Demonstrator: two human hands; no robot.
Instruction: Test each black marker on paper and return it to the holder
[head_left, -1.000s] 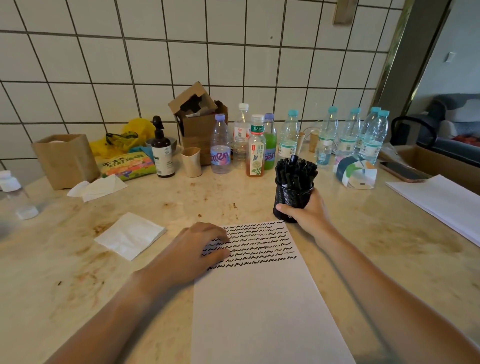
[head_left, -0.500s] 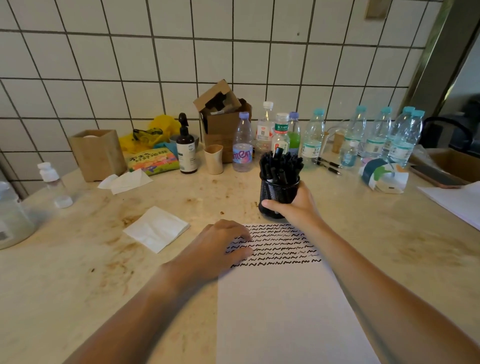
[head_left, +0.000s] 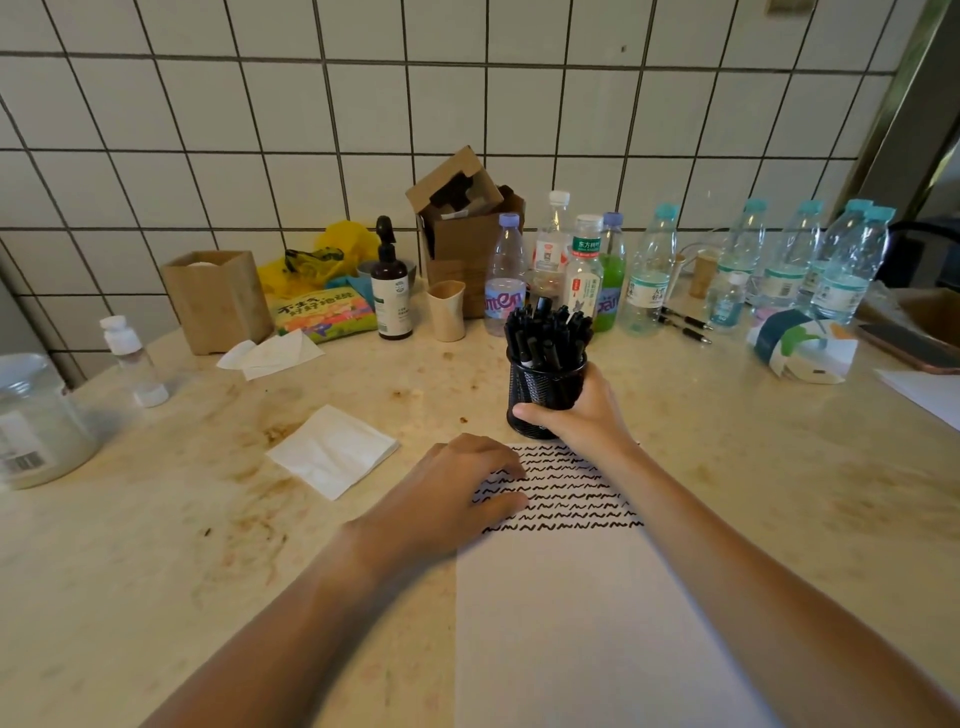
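Fingers of the right hand (head_left: 582, 415) curl round the black mesh holder (head_left: 543, 395), which stands packed with black markers (head_left: 548, 332) on the stained counter (head_left: 208, 545) just beyond the top edge of the paper (head_left: 571, 623). The left hand (head_left: 457, 499) rests on the sheet's upper left, fingers loosely bent over rows of black squiggles (head_left: 576, 499) and holding nothing. With no marker out, the work appears to sit between tests; the next move likely calls for drawing one pen from the crowded holder and uncapping it.
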